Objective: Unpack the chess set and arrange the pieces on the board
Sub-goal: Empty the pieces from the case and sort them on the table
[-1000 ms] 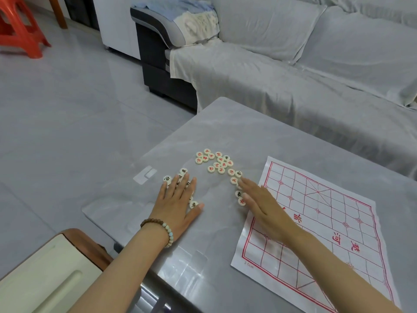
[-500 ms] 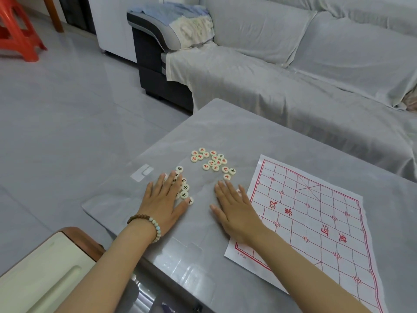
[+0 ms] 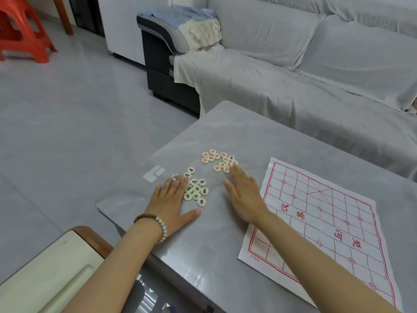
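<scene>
Left hand [image 3: 171,199] flat, fingers spread, fingertips on the black-marked xiangqi pieces [image 3: 196,189]. Right hand [image 3: 244,193] flat, fingers straight, touching the red-marked pieces [image 3: 217,160]. Paper board [image 3: 327,222] lies right.

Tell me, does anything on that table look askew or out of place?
Nothing looks spilled or broken. The one oddity: the paper board looks bare, while all visible pieces lie off it on the table, black-marked pieces by the left hand, red-marked pieces by the right hand.
</scene>
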Motion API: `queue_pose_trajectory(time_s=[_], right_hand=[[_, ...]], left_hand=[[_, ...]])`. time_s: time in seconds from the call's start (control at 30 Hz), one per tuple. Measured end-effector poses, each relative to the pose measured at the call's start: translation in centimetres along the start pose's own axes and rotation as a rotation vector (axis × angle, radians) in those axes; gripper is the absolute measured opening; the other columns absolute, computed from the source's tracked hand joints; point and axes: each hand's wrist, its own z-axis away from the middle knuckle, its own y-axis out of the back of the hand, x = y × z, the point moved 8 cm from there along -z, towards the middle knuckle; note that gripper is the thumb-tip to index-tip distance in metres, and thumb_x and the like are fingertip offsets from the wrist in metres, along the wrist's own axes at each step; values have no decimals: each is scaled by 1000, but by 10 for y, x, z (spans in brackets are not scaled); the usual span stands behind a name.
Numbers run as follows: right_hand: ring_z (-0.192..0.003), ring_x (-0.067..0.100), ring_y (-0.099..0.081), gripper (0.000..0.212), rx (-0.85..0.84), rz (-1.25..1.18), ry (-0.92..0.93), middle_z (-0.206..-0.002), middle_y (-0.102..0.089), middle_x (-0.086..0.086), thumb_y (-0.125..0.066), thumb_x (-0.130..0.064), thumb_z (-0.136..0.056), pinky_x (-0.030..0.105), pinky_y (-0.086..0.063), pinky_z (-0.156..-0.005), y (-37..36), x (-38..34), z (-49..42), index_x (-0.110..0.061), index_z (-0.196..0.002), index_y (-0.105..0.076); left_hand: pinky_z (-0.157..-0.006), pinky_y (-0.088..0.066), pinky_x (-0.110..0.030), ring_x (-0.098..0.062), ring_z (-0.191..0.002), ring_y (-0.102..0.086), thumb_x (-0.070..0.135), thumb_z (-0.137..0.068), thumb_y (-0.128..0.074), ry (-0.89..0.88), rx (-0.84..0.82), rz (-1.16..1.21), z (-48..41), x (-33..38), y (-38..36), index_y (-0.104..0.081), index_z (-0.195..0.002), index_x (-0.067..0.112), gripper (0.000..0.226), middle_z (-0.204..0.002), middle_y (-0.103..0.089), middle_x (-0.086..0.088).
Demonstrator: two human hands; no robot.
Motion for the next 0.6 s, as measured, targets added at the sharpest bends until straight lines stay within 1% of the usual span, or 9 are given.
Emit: queue_pose_trajectory(time_s=[0.07, 0.17, 0.27, 0.33, 0.4, 0.47, 0.5, 0.53, 0.6], right_hand=[[-145, 12, 0, 55, -35, 34, -89, -159, -4, -3, -19, -40, -101, 33, 3, -116, 7, 23, -5, -17, -151, -9], [-146, 16, 1, 53, -116, 108, -111, -159, -7, -1, -15, -38, -101, 38, 3, -116, 4, 42, -8, -18, -150, -15], [-146, 18, -3, 51, -78, 108, -126, -156, -18, -1, -16, -39, -101, 40, 2, -116, 5, 48, -3, -16, -146, -25], [-145, 19, -11, 51, 25, 136, -132, -148, -33, -1, -14, -43, -99, 40, 0, -117, 9, 46, 9, -17, -135, -39], [-140, 18, -25, 50, 112, 135, -128, -135, -47, -2, -12, -46, -98, 39, -2, -118, 10, 40, 25, -19, -118, -49], [-128, 20, -41, 49, 145, 103, -63, -118, -56, -2, -9, -51, -95, 42, -11, -118, 8, 26, 37, -24, -101, -49], [-124, 21, -44, 51, 135, 96, -7, -116, -57, -1, -8, -52, -93, 41, -15, -116, 6, 16, 41, -24, -100, -49], [-127, 20, -43, 54, 111, 88, 49, -122, -57, -1, -9, -52, -93, 39, -14, -117, 2, 6, 43, -22, -106, -52], [-139, 15, -29, 54, 43, 43, 126, -143, -45, -2, -16, -47, -98, 30, -2, -117, -4, -12, 40, -19, -130, -50]], left_hand=[[-115, 6, -36, -15, -141, 19, 80, -55, 3, -27, 7, -13, -2, 6, -3, 19, -145, 25, 107, -153, 22, 8], [-115, 8, -37, -16, -141, 21, 79, -54, 5, -44, -5, -37, -5, 13, -7, 19, -145, 26, 106, -152, 24, 8], [-115, 8, -37, -16, -141, 22, 78, -54, 6, -37, -8, -49, -7, 15, -9, 20, -145, 26, 106, -152, 25, 8], [-115, 8, -37, -15, -141, 22, 78, -54, 7, -37, -9, -57, -8, 15, -9, 19, -145, 25, 106, -152, 25, 8], [-115, 8, -38, -16, -141, 22, 78, -54, 8, -41, -11, -68, -8, 15, -10, 17, -145, 25, 106, -153, 24, 7], [-114, 8, -37, -16, -141, 22, 76, -54, 9, -41, -12, -67, -8, 15, -9, 15, -146, 25, 106, -153, 24, 7], [-114, 8, -36, -16, -141, 21, 75, -54, 10, -41, -15, -61, -9, 15, -9, 14, -146, 25, 105, -153, 23, 6], [-114, 7, -35, -16, -141, 21, 73, -54, 10, -40, -17, -53, -10, 15, -9, 14, -147, 25, 104, -153, 23, 6], [-114, 7, -34, -17, -141, 20, 72, -55, 11, -33, -17, -39, -11, 16, -8, 12, -147, 25, 104, -154, 22, 5]])
